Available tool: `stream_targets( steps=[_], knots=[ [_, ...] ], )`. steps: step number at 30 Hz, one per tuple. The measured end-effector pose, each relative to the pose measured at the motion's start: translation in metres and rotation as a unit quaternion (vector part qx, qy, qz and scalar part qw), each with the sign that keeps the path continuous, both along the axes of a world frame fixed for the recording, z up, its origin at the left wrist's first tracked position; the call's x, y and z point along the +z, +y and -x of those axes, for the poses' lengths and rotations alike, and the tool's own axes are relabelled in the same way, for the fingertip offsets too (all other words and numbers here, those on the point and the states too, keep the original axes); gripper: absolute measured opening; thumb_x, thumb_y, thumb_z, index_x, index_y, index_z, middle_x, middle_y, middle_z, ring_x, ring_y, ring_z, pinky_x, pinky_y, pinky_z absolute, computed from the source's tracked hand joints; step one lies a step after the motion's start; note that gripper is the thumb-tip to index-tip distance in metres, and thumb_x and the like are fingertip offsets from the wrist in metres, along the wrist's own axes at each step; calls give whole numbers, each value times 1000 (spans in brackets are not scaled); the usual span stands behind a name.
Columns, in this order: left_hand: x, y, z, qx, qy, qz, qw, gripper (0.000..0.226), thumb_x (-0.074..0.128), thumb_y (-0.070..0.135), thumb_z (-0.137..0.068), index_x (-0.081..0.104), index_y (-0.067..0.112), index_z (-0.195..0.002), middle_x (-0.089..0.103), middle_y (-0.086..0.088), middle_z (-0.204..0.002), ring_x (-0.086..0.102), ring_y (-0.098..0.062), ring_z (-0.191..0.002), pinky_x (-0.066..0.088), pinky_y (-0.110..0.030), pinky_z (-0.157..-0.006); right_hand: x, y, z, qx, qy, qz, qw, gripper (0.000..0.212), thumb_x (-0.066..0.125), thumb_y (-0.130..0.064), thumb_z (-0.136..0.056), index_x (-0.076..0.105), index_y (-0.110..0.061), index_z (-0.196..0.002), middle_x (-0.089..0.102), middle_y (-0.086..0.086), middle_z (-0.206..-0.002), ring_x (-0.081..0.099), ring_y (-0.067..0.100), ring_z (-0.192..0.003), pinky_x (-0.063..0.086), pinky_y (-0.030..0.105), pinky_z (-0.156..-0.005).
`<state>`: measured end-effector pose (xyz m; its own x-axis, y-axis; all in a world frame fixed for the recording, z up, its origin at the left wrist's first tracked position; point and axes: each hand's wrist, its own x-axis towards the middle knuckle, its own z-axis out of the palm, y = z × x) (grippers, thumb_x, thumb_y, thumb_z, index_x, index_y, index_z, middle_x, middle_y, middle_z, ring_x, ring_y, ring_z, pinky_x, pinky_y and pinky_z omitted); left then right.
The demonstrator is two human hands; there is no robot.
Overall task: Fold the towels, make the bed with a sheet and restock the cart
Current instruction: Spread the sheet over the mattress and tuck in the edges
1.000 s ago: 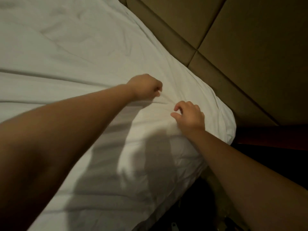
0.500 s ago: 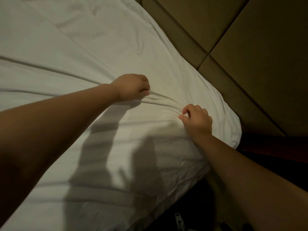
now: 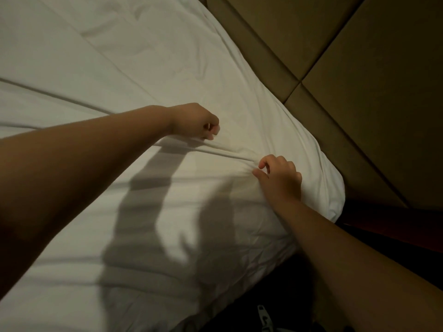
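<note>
A white sheet [image 3: 124, 68] covers the bed and fills most of the head view. Near the bed's right corner by the headboard, my left hand [image 3: 195, 122] grips a gathered ridge of the sheet, fingers curled into a fist. My right hand [image 3: 279, 173] pinches the other end of that same ridge, thumb and fingers closed on the cloth. The bunched fold [image 3: 227, 152] runs taut between the two hands. The mattress corner [image 3: 333, 200] bulges rounded just right of my right hand. No towels or cart are in view.
A padded tan headboard [image 3: 335, 80] with panel seams runs diagonally along the bed's right edge. Dark floor [image 3: 287, 295] lies below the bed's near edge, with a small light object [image 3: 263, 317] on it. A dark reddish surface [image 3: 395, 226] sits right of the corner.
Both hands have pulled the sheet up into a tighter ridge between them, which was only a faint crease a second ago. The hands have drawn slightly further apart along it.
</note>
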<state>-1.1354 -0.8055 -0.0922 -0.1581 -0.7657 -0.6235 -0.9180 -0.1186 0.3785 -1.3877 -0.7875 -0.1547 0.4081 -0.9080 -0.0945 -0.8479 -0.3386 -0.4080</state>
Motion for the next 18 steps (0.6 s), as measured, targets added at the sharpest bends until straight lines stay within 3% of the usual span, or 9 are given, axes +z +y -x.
stream_targets(
  steps=[4, 7, 9, 12, 18],
  knots=[
    [1, 31, 8, -12, -38, 83, 996, 8, 49, 19, -95, 51, 14, -89, 43, 7, -69, 41, -19, -74, 27, -28, -64, 4, 0, -1, 4, -5, -3, 1000, 20, 76, -27, -79, 66, -12, -86, 65, 11, -80, 56, 30, -70, 41, 31, -61],
    [-12, 64, 12, -27, -50, 243, 968, 9, 50, 11, -89, 55, 8, -82, 54, -9, -69, 45, -24, -62, 32, -31, -55, 6, 0, -2, 6, 17, 1, 1000, 28, 75, -29, -80, 66, -14, -101, 65, 11, -91, 57, 29, -78, 42, 34, -65],
    [-19, 81, 14, -28, -50, 303, 951, 15, 46, 14, -83, 56, 5, -76, 56, -12, -62, 51, -28, -52, 36, -29, -47, 8, -1, -4, 23, 27, 15, 999, 39, 79, -24, -75, 65, -16, -111, 64, 12, -98, 58, 31, -82, 43, 36, -66],
    [-22, 86, 16, -14, -38, 311, 949, 20, 43, 16, -80, 57, 4, -74, 55, -12, -61, 53, -29, -52, 38, -29, -45, 8, -2, -5, 68, 18, 34, 997, 46, 82, -15, -71, 65, -15, -114, 64, 13, -98, 59, 33, -82, 43, 37, -66],
    [-3, 51, 2, -65, -60, 322, 943, 31, 35, 17, -82, 60, 1, -89, 58, -19, -76, 55, -33, -68, 47, -38, -56, 6, -7, -4, 47, 11, 1, 999, 47, 81, -23, -73, 65, -12, -116, 65, 15, -103, 60, 35, -86, 43, 36, -68]
  ],
)
